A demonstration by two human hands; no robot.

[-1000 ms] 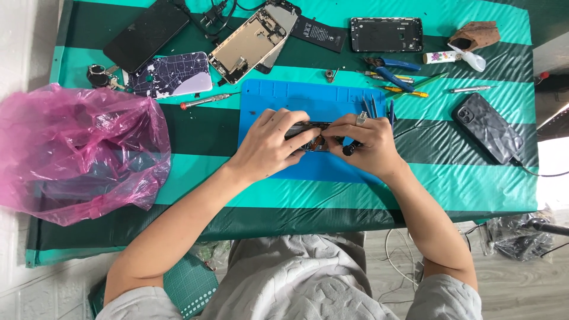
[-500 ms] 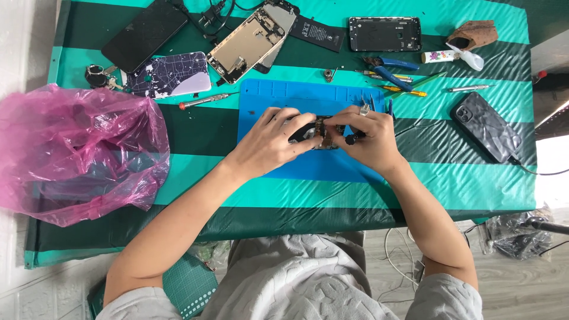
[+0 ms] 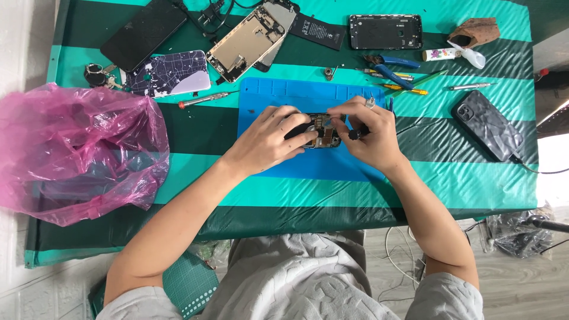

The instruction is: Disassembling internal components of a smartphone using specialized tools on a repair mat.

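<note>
From the head camera, an opened phone [image 3: 317,131] lies on a blue mat [image 3: 308,98] in the middle of the green-striped table [image 3: 249,195]. The left hand [image 3: 269,139] rests on the phone's left end, fingers curled over it and pressing it down. The right hand [image 3: 370,133] pinches a small dark-handled tool [image 3: 355,134] at the phone's right end. A pink plastic bag [image 3: 77,151] sits at far left; a red-tipped screwdriver [image 3: 204,99] lies just beside the mat, and a black cased phone [image 3: 487,124] lies well apart at right.
</note>
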